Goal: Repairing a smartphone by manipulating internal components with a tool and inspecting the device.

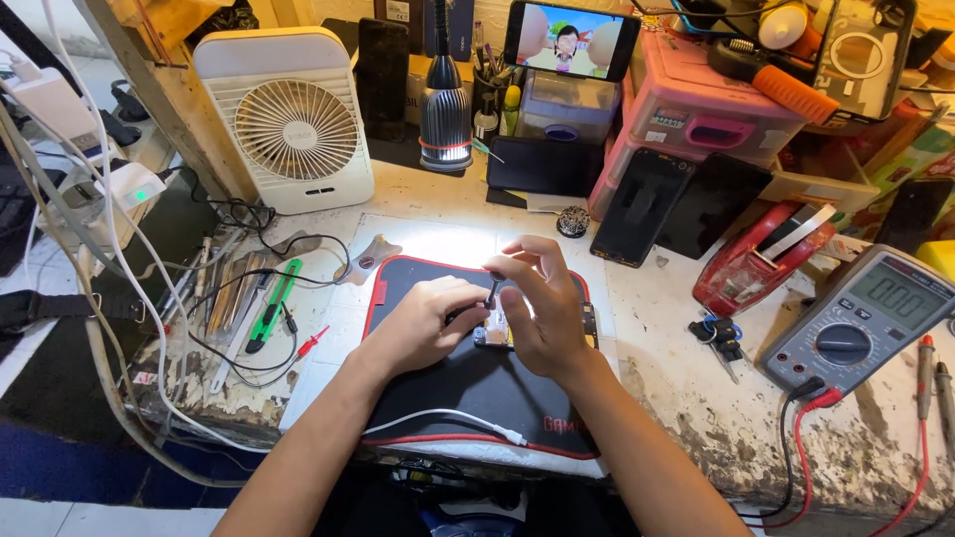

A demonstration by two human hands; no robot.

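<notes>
holding a small screwdriver [492,288] upright in the right hand [542,308], fingers pinched narrow on its shaft, the person should keep it vertical and press gently. the left hand [428,323] lies curled on the phone board [494,335], at frame centre on the black mat [468,388].

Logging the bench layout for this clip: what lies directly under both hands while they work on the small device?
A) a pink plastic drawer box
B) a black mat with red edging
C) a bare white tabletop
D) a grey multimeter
B: the left hand and right hand work a small device over the black mat with red edging; the multimeter sits far right.
</notes>
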